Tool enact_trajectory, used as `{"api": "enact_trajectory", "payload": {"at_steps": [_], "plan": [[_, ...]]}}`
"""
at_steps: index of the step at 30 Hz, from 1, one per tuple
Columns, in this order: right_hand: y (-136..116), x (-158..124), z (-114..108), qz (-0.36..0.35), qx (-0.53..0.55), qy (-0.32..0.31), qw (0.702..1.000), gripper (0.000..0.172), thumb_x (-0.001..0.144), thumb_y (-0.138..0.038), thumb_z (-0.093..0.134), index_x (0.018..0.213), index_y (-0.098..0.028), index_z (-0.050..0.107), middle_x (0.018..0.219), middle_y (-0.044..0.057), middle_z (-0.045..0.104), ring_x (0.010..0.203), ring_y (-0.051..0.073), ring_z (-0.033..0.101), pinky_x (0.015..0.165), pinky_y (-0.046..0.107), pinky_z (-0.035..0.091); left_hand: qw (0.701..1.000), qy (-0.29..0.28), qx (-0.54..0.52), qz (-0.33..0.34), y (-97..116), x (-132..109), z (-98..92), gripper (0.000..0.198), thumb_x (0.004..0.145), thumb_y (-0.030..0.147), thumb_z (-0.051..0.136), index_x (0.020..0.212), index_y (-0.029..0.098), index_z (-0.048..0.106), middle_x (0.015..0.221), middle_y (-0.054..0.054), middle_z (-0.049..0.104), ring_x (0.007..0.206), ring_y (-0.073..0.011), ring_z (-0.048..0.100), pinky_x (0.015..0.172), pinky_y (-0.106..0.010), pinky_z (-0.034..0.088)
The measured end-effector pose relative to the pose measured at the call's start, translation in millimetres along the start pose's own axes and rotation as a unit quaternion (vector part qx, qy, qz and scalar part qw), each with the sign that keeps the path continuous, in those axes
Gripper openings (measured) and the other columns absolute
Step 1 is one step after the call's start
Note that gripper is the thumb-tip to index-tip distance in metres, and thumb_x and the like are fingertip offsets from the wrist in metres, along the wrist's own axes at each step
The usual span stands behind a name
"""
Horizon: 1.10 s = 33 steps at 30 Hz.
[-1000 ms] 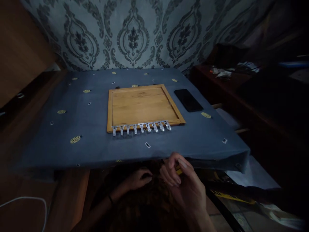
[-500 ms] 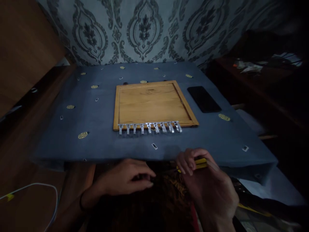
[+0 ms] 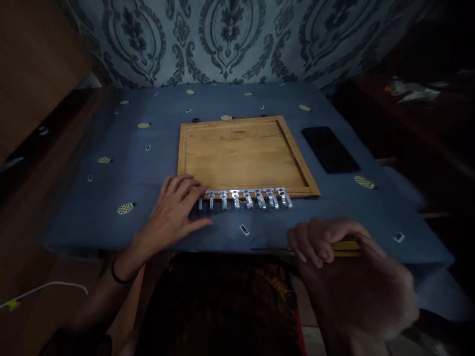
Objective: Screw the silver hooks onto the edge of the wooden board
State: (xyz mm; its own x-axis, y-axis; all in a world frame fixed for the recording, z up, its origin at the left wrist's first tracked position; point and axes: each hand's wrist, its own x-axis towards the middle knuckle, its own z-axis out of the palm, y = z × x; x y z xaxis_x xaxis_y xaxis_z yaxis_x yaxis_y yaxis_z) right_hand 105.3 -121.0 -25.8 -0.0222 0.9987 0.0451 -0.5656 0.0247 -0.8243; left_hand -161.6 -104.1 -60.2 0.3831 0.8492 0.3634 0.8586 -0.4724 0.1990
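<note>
A wooden framed board (image 3: pixel 241 158) lies flat on the table. Along its front edge runs a metal hook rail (image 3: pixel 248 193) with several silver hooks hanging over the side. My left hand (image 3: pixel 178 207) rests at the board's front left corner, thumb apart from the fingers, its fingertips over the rail's left end and hiding part of it. In my right hand (image 3: pixel 334 247) is a screwdriver (image 3: pixel 347 248) with a yellow handle, held above the table's front edge. Its thin dark shaft points left, away from the hooks.
A black phone (image 3: pixel 330 150) lies right of the board on the blue patterned tablecloth (image 3: pixel 129 183). Two small dark pieces show behind the board's back edge. A patterned wall covering (image 3: pixel 230 39) rises behind. At lower left is a white cable (image 3: pixel 55 284).
My left hand has moved from the table's front edge up and forward onto the board's left front corner. My right hand has shifted right with the screwdriver. The view has also shifted slightly.
</note>
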Motion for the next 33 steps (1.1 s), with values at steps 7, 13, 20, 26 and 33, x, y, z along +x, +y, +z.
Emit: {"api": "enact_trajectory", "payload": {"at_steps": [7,13,20,26,33], "plan": [[-11.0,25.8,28.8,-0.046,-0.056,-0.020,0.997,0.024,0.083,-0.036,0.071,0.064,-0.022,0.072,0.045,-0.003,0.038,0.043,0.009,0.034,0.044,0.028,0.032,0.998,-0.059,-0.004,-0.021,-2.2,8.0,1.5,0.057,0.092,0.064,0.062,0.124,0.017,0.061,0.129,-0.014,0.063,0.138,-0.0373,0.044,0.119,-0.065,0.023],[-10.1,45.6,39.3,-0.070,-0.058,-0.083,0.992,0.021,0.087,-0.034,0.069,0.071,-0.022,0.075,0.049,-0.003,0.045,0.044,0.010,0.040,0.048,0.032,0.038,0.997,-0.067,-0.027,-0.040,-3.8,13.1,2.8,0.053,0.090,0.055,0.070,0.124,0.015,0.062,0.133,-0.016,0.062,0.138,-0.0384,0.045,0.118,-0.068,0.023],[-13.6,47.2,33.6,-0.056,-0.074,-0.118,0.989,0.018,0.089,-0.036,0.071,0.078,-0.022,0.075,0.055,-0.002,0.052,0.049,0.011,0.047,0.054,0.034,0.040,0.996,-0.065,-0.044,-0.040,-3.4,16.8,4.8,0.046,0.090,0.054,0.070,0.117,0.017,0.064,0.127,-0.013,0.066,0.136,-0.0355,0.048,0.118,-0.067,0.021],[-11.2,46.3,32.9,-0.056,-0.078,-0.110,0.989,0.019,0.087,-0.039,0.073,0.077,-0.023,0.074,0.054,-0.003,0.050,0.049,0.011,0.046,0.053,0.035,0.039,0.996,-0.059,-0.053,-0.036,-5.4,17.4,8.6,0.044,0.090,0.054,0.071,0.112,0.016,0.065,0.124,-0.012,0.067,0.135,-0.0351,0.049,0.117,-0.066,0.024],[-9.5,47.9,36.9,-0.065,-0.081,-0.122,0.987,0.017,0.089,-0.036,0.070,0.079,-0.023,0.075,0.055,-0.002,0.051,0.050,0.012,0.046,0.054,0.034,0.040,0.997,-0.045,-0.049,-0.027,-6.0,16.6,10.6,0.044,0.092,0.058,0.066,0.107,0.017,0.066,0.121,-0.011,0.068,0.133,-0.0330,0.051,0.118,-0.062,0.026]]}}
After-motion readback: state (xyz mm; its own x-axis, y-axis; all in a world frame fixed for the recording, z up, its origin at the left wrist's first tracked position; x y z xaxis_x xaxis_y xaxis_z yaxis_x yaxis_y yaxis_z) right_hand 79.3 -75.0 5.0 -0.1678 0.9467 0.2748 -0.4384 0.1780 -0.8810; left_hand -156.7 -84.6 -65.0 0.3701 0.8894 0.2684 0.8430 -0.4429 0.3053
